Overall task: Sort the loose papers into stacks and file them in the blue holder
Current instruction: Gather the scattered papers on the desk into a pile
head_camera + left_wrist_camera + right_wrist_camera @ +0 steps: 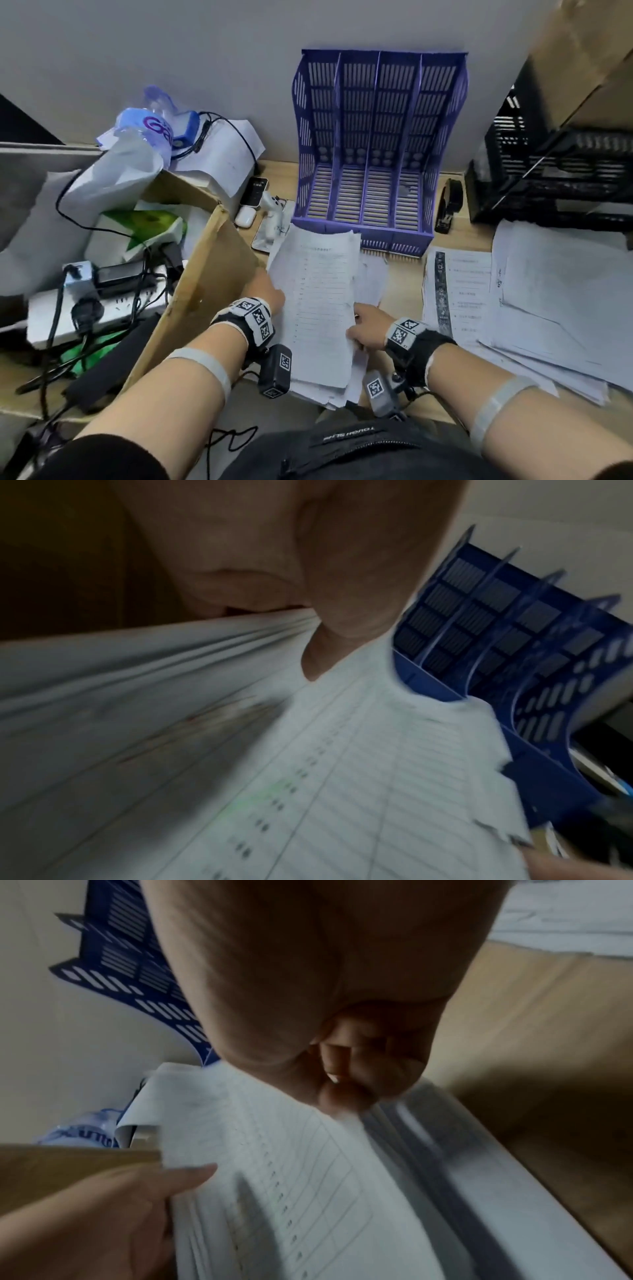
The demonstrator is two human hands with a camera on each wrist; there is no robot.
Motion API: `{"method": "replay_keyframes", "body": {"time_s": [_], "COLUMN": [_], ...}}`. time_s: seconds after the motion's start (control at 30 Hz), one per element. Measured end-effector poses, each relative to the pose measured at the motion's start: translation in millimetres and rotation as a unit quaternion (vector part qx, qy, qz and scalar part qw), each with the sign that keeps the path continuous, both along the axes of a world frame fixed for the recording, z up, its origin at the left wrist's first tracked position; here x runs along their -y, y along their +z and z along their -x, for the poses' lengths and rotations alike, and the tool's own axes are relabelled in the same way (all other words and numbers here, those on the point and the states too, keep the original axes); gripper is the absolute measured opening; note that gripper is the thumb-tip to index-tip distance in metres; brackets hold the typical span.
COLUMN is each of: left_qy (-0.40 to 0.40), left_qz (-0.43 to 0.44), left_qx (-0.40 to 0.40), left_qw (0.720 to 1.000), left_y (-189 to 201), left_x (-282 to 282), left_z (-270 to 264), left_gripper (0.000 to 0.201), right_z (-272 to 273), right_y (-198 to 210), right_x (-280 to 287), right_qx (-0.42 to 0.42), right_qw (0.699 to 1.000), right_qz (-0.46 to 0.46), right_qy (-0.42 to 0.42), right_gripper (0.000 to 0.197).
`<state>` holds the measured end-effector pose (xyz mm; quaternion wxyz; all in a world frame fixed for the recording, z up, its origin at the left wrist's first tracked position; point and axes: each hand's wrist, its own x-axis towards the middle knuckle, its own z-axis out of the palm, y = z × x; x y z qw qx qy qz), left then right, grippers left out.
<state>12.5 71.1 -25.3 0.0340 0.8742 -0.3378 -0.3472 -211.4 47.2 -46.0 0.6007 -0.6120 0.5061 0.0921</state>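
Observation:
I hold a thick stack of printed papers [318,308] between both hands, just in front of the blue holder [380,147]. My left hand [265,291] grips the stack's left edge; the left wrist view shows the thumb on the top sheet [342,777] and the holder [514,631] beyond. My right hand [364,329] pinches the stack's right edge, its fingers [356,1064] curled over the sheets [291,1191]. The holder stands against the wall with four slots, all without papers.
More loose papers [534,308] lie spread on the desk to the right. A black stapler [448,205] and black trays [555,171] stand at right. An open cardboard box [202,291], power strip [85,308], cables, phone and earbuds case [245,216] crowd the left.

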Motion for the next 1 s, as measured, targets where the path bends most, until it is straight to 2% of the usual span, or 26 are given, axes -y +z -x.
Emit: {"method": "replay_keyframes", "body": {"time_s": [0.03,0.1,0.17,0.23,0.3,0.37,0.4,0.47,0.53,0.6,0.67,0.73,0.77,0.87,0.9,0.93,1.0], "left_qy": [-0.009,-0.080,-0.173,-0.224,-0.250,-0.253,-0.244,-0.227,-0.230,-0.199,-0.150,-0.144,-0.150,-0.168,-0.159,-0.152,-0.148], "left_qz": [0.001,0.025,0.099,0.148,0.129,0.096,0.079,0.035,-0.009,-0.026,-0.022,-0.022,-0.026,-0.005,0.007,0.015,0.023], "left_qx": [0.010,0.037,0.044,-0.029,-0.120,-0.187,-0.216,-0.257,-0.253,-0.262,-0.275,-0.260,-0.258,-0.256,-0.259,-0.260,-0.264], "left_qw": [1.000,0.996,0.979,0.963,0.952,0.944,0.942,0.939,0.940,0.944,0.949,0.955,0.954,0.952,0.953,0.953,0.953], "left_y": [0,0,1,1,-2,-8,-13,-23,-31,-40,-47,-51,-54,-59,-60,-59,-60], "left_x": [0,4,12,26,39,49,53,60,65,70,73,73,73,71,70,70,71], "left_z": [3,15,33,59,91,126,144,177,204,227,244,257,263,277,280,284,291], "left_gripper": [0.063,0.088,0.095,0.081,0.055,0.039,0.038,0.048,0.064,0.077,0.084,0.085,0.078,0.025,0.015,0.011,0.021], "right_z": [-3,-4,3,20,48,87,109,154,195,231,257,274,278,283,283,284,284], "right_y": [-2,-5,-8,-12,-17,-17,-17,-15,-15,-18,-25,-35,-39,-45,-45,-46,-47], "right_x": [-4,-9,-10,-8,-3,6,10,15,16,13,10,8,7,7,8,9,15], "right_qx": [0.000,0.017,0.038,0.048,0.027,-0.028,-0.061,-0.123,-0.225,-0.310,-0.335,-0.340,-0.342,-0.380,-0.395,-0.404,-0.400], "right_qw": [1.000,0.995,0.989,0.978,0.971,0.967,0.961,0.946,0.929,0.915,0.914,0.922,0.925,0.911,0.903,0.897,0.891], "right_qz": [-0.021,-0.076,-0.100,-0.087,-0.029,0.059,0.100,0.152,0.178,0.182,0.170,0.142,0.134,0.158,0.169,0.180,0.211], "right_qy": [-0.014,-0.057,-0.105,-0.181,-0.234,-0.245,-0.249,-0.259,-0.232,-0.185,-0.154,-0.116,-0.099,-0.041,-0.015,0.010,0.050], "right_gripper": [0.019,0.021,0.023,0.019,0.018,0.020,0.021,0.022,0.031,0.053,0.075,0.090,0.095,0.105,0.109,0.111,0.108]}}
